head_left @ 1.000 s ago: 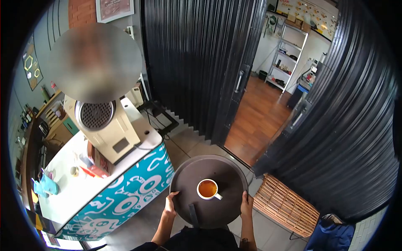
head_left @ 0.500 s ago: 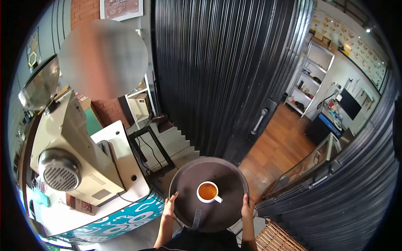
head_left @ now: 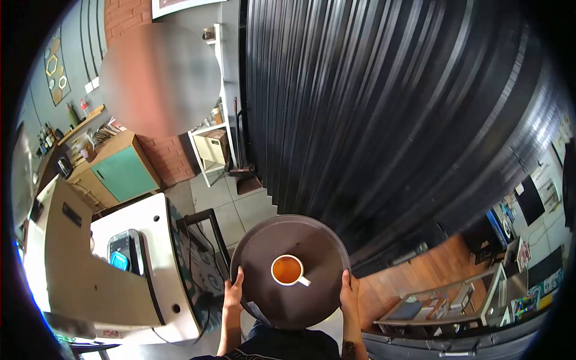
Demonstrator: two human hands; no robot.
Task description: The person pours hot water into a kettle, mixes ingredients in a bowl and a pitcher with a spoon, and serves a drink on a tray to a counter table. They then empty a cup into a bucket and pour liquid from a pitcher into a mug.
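A round dark brown tray (head_left: 282, 312) is held level in front of my body. My left hand (head_left: 234, 291) grips its left rim with the thumb on top, and my right hand (head_left: 349, 289) holds the right rim the same way. On the tray, a little left of its middle, stands a white cup (head_left: 287, 270) of amber-brown liquid, its handle turned to the lower right. Neither hand touches the cup. A strip of tape or a label (head_left: 259, 314) lies at the near left of the tray. The fingers under the rim are hidden.
To my left, a white counter (head_left: 183, 321) carries a large cream machine (head_left: 108, 288) and a scale (head_left: 127, 249). A black metal frame (head_left: 210, 225) stands beside the counter. Dark corrugated shutters (head_left: 372, 120) rise ahead. A green-doored cabinet (head_left: 126, 174) stands farther back.
My view and body have turned left. More of the counter, scale and green cabinet shows, and the doorway on the right has slid toward the edge. The tray stays in both hands.
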